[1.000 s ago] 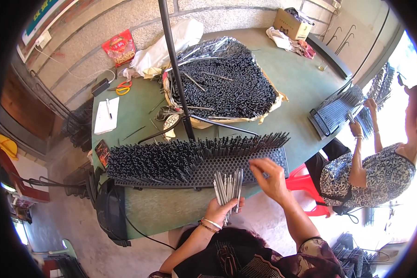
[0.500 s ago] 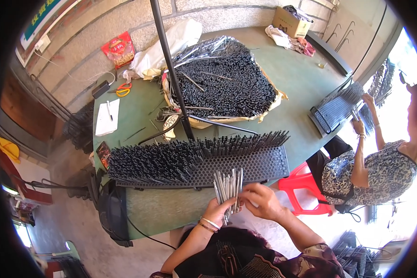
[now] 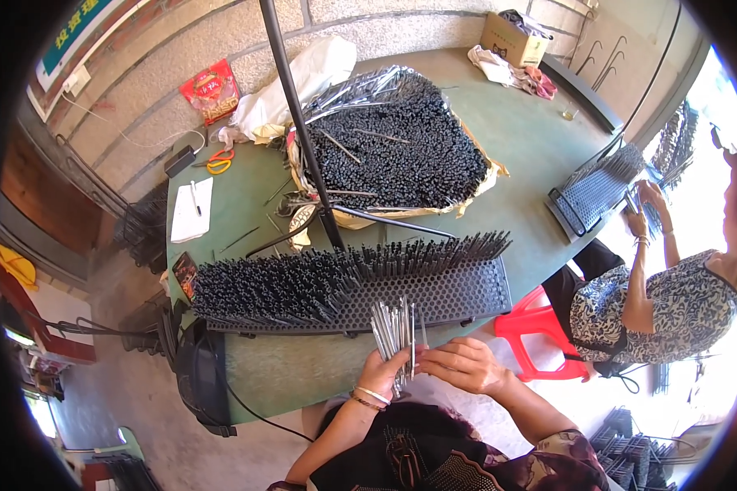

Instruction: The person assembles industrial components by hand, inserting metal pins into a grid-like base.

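My left hand (image 3: 378,373) is closed around a bundle of thin silvery metal rods (image 3: 392,334), held upright at the table's near edge. Beside it my right hand (image 3: 467,365) is closed, fingertips pinching at the bundle's right side, where one slim rod (image 3: 423,324) stands apart, slightly blurred. Just beyond both hands lies a long black perforated rack (image 3: 458,295). Dark rods (image 3: 262,286) stand densely in its left part and along its far edge, while holes show bare at the near right.
Behind the rack, a wrapped tray (image 3: 487,182) is packed with dark rods. A black pole (image 3: 291,90) rises before it. Orange-handled scissors (image 3: 219,162), paper (image 3: 190,214) and a red bag (image 3: 211,92) lie left. At right, a co-worker (image 3: 647,303) handles another rack (image 3: 585,196) near a red stool (image 3: 526,331).
My right hand has shifted slightly down, its fingers now straighter and against the bundle's right side. The bundle has moved a little left. The co-worker's hands have come closer together.
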Available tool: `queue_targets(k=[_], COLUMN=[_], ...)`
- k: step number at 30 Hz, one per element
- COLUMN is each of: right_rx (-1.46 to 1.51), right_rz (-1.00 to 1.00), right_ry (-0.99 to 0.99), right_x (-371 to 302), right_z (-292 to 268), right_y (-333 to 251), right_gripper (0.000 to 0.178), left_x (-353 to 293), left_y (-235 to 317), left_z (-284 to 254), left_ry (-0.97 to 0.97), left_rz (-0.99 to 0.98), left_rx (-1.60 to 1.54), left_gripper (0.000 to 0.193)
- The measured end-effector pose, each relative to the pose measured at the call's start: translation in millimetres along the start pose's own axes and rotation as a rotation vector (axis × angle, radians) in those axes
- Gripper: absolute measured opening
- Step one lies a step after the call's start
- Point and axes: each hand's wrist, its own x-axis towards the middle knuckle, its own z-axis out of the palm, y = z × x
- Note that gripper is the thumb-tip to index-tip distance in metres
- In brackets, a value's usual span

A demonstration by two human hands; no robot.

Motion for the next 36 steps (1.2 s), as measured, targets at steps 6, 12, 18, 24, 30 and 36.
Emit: queue_targets(k=[6, 12, 18, 24, 30, 36], right_rx=[-0.029, 0.260, 1.090, 1.188, 1.271, 1.053], right_rz=[-0.086, 0.668, 1.344, 1.384, 1.447, 1.334], right_ry=[-0.127, 0.163, 0.226, 0.281, 0.283, 0.112], right_x=[12, 19, 10, 5, 3, 7], right_z=[-5, -15, 23, 37, 30, 5], right_y=[2, -25, 24, 26, 23, 26], right_gripper=[0.030, 0.018, 0.024, 0.027, 0.026, 0.024], left_x=[2, -1, 2, -1, -9, -9], left_y=[0, 8, -2, -8, 3, 2], left_z=[-5, 4, 2, 7, 22, 25], left_ry=[0.060, 0.044, 0.062, 0.033, -0.059, -0.024], left_rz=[-0.014, 0.044, 0.029, 0.133, 0.111, 0.046], left_rx=[-0.002, 0.010, 0.083, 0.212, 0.212, 0.192], left_gripper=[0.024, 0.025, 0.024, 0.021, 0.021, 0.023])
